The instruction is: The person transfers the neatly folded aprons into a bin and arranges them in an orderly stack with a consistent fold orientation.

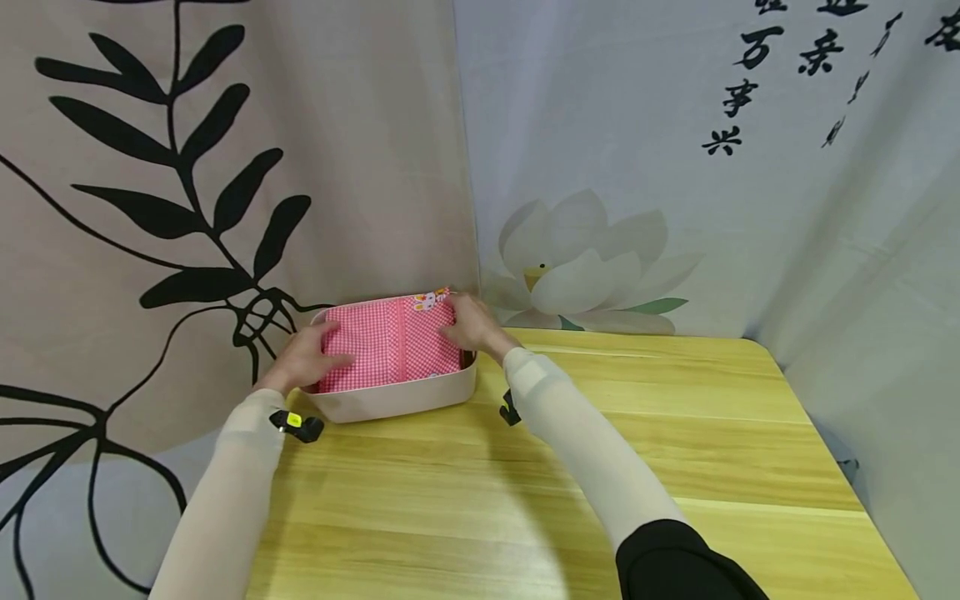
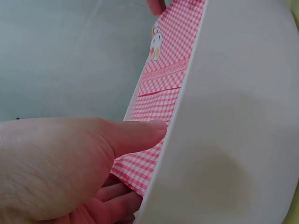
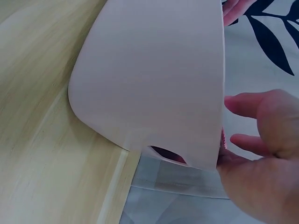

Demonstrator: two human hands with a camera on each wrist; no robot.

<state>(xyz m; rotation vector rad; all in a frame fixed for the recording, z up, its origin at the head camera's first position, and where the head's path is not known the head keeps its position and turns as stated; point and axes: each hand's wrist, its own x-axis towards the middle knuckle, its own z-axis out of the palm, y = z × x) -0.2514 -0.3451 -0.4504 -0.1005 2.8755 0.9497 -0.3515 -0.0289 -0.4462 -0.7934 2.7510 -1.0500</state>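
Observation:
A folded pink gingham cloth with a printed rabbit at its far right corner lies within a pale plastic storage bin, near the rim. At the bin's left end, my left hand holds the cloth's edge. The left wrist view shows the thumb across the top of the cloth and the other fingers tucked at its edge. My right hand grips the opposite edge, by the rabbit corner. From the right wrist, the bin wall hides most of the cloth and some fingertips.
The bin stands at the far left corner of a wooden table. Behind it hang curtains, one printed with dark leaves, the other with a lotus. An oval handle hole pierces the bin's end wall.

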